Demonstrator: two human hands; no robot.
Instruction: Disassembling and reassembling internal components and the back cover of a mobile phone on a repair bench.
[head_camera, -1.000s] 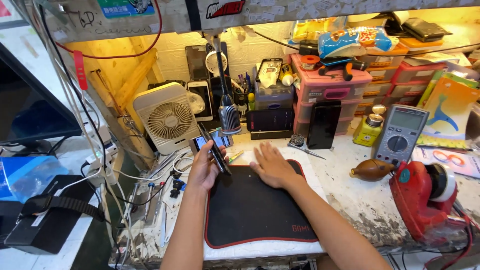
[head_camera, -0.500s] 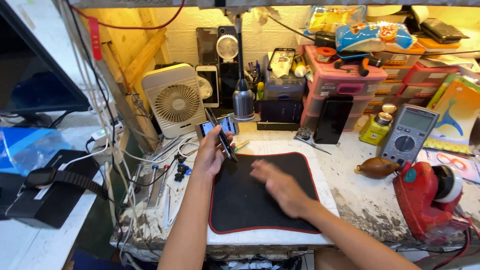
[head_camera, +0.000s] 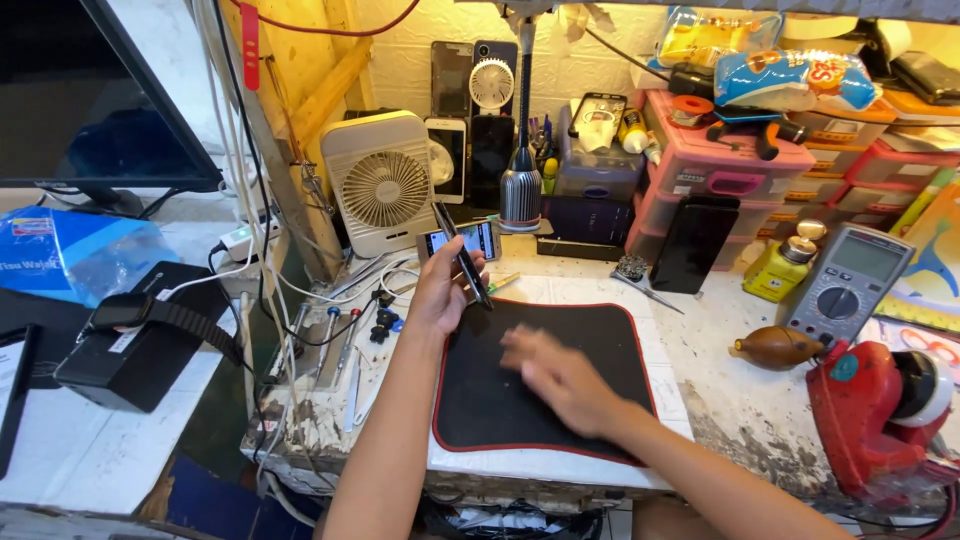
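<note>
While gripping the phone (head_camera: 463, 262) in the left hand (head_camera: 437, 297) at the mat's (head_camera: 480, 410) eleven o'clock, sweeping with the right hand (head_camera: 560, 378), fingers too blurry to tell. Next: hold phone steady.

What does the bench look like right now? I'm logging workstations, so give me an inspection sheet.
Surface: black mat with red edging on a worn white bench.
Job's things: dark phone held edge-on above the mat.
Clutter: white fan, multimeter, pink drawers, red tool, screwdrivers.
Hands: left hand grips the phone; right hand blurred over the mat, empty.
Cables: white leads at bench's left edge.
Surroundings: monitor, smartwatch on black box.
</note>
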